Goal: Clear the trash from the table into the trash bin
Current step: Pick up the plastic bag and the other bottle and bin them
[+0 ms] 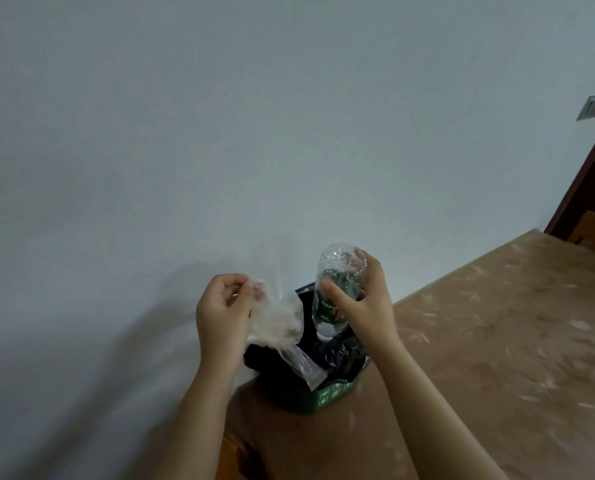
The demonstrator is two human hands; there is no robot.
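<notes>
A green trash bin (334, 393) with a black liner stands on the floor against the wall. Directly over its opening, my right hand (362, 303) grips a clear plastic bottle (337, 271) with a green label, held upside down with its neck pointing into the bin. Just left of it, my left hand (223, 306) is closed on a crumpled clear plastic bag (278, 323), whose tail hangs down over the bin's left rim. The table is out of view.
A pale grey wall (220, 133) fills the background behind the bin. Brown patterned floor (497, 341) stretches to the right. A dark wooden door frame (587, 174) and a wall switch (593, 107) sit at the far right.
</notes>
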